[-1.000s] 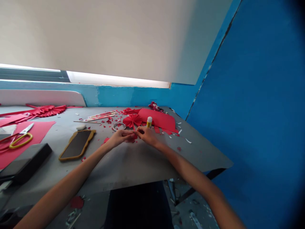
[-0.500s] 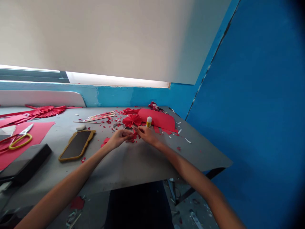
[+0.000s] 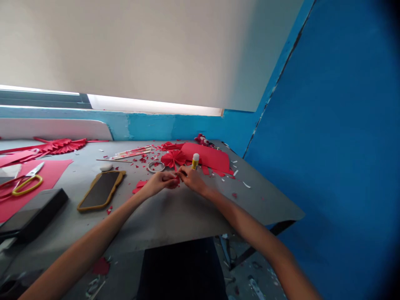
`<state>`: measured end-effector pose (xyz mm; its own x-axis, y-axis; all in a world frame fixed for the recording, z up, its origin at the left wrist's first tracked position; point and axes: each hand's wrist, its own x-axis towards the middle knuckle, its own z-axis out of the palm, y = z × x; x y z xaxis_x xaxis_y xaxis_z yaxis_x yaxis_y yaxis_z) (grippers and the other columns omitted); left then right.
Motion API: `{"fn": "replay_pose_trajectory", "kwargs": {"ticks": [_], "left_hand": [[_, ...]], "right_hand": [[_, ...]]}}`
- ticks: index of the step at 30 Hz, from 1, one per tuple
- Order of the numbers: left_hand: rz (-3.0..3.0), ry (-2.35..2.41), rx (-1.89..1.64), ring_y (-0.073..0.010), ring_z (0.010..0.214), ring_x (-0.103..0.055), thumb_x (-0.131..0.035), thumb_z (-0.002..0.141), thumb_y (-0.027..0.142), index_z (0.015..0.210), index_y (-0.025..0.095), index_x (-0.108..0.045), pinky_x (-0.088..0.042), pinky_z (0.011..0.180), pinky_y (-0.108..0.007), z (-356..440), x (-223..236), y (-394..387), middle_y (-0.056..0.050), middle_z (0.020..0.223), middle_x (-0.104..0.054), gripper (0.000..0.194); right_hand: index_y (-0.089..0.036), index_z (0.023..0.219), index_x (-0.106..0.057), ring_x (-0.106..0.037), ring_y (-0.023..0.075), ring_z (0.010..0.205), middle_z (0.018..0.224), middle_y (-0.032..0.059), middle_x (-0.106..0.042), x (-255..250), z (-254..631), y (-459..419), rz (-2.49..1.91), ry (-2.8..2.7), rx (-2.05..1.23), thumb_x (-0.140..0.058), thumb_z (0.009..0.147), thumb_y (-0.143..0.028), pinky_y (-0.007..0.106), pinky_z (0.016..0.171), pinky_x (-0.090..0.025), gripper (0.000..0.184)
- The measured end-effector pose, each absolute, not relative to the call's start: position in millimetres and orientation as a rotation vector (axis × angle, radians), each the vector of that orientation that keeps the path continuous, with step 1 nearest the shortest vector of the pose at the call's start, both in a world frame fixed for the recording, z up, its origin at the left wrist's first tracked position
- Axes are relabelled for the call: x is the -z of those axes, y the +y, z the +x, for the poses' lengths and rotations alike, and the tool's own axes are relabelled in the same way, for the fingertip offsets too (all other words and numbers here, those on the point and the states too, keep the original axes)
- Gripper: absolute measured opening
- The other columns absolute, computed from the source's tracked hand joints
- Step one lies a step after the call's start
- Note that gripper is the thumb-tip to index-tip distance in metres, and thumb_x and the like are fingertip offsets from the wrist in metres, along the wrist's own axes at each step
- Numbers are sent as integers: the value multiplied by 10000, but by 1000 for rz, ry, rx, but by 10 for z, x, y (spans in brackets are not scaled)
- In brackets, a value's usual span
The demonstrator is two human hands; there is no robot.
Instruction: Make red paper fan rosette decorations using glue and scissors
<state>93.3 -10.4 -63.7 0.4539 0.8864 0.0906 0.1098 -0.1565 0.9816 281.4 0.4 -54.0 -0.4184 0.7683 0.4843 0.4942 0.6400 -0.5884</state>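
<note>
Dim, bright glare at window (image 3: 150, 106)

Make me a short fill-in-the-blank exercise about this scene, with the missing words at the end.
1. Between the left hand and the right hand shows a bit of paper coloured ____.
2. The phone lies on the table to the ____ of both hands.
3. On the scissors, the handle nearest the phone is coloured ____.
4. The yellow tube has a ____ cap.

Missing words: red; left; yellow; white.
</note>
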Motion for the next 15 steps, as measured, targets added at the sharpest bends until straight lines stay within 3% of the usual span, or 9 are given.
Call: {"fn": "replay_pose_trajectory", "kwargs": {"ticks": [5,9,15], "left_hand": [[1574,861,-917,-194,747,-709,-760,715,388,876,104,-700,-552,731,-290,919,677,-77,-94,796,-750,332],[1575,830,-990,-196,729,-712,-761,718,376,973,109,-691,-551,683,-272,913,698,-47,-93,814,-757,376],[1462,795,-983,-198,752,-716,-810,659,340,958,106,-684,-563,743,-308,931,689,-57,-85,817,-760,400]], "right_hand": [[-181,683,-535,-477,117,578,596,-10,-512,516,2806,-16,-1016,-2048,-504,-327,974,-469,234,581,-326,459],[-168,685,-549,-452,106,579,615,-15,-520,531,2816,-21,-961,-2143,-492,-454,931,-444,226,574,-302,382],[-164,703,-551,-450,111,603,636,-12,-524,570,2792,-21,-935,-2112,-502,-467,911,-299,229,596,-315,261]]}}
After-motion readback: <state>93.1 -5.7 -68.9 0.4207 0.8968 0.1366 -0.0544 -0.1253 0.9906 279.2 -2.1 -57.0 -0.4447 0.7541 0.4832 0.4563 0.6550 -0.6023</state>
